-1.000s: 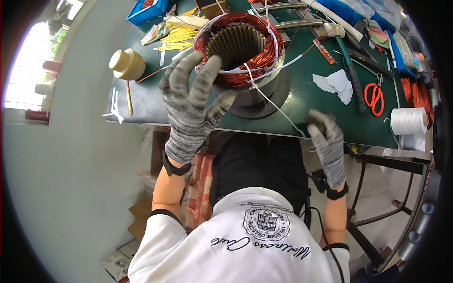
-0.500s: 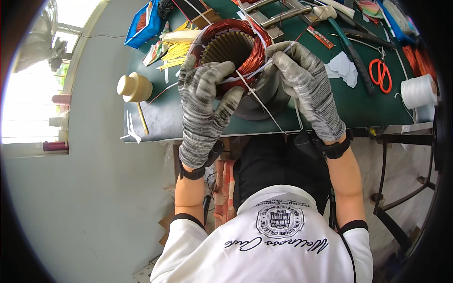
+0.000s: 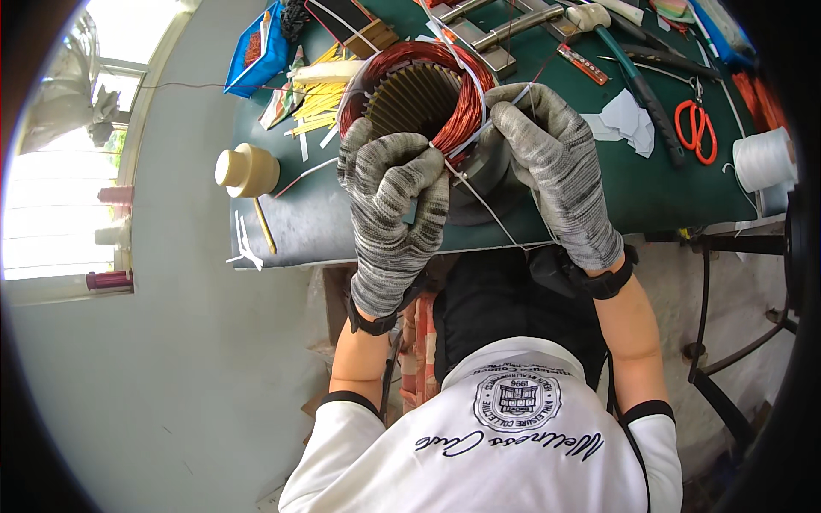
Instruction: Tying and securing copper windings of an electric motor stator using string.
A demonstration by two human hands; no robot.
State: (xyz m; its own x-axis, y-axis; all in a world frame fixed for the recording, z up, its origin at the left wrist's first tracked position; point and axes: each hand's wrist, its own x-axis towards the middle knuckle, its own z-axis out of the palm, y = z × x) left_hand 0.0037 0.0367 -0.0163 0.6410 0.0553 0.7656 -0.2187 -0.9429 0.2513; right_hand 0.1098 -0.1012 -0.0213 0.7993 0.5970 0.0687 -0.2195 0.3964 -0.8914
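Observation:
A motor stator (image 3: 412, 101) stands upright near the table's front edge, a ring of red copper winding (image 3: 469, 107) around its top. My left hand (image 3: 393, 192), in a grey striped knit glove, is at the ring's near left side. Its thumb and forefinger pinch a white lacing cord (image 3: 483, 202) at the winding, and the cord's tail hangs toward the table edge. At the ring's right side my right hand (image 3: 554, 158), gloved alike, is closed on a thin white sleeve (image 3: 471, 139) that runs along the winding. Its fingertips partly hide the sleeve's end.
Left of the stator are a cream wooden knob (image 3: 246, 169), yellow strips (image 3: 321, 103) and a blue bin (image 3: 259, 50). To the right lie white paper pieces (image 3: 629, 120), a green-handled hammer (image 3: 633, 77), red-handled scissors (image 3: 695, 128) and a white thread spool (image 3: 764, 160).
My left hand has moved right, its spread fingers drawing together onto the cord at the winding. My right hand keeps its grip on the sleeve, almost in place.

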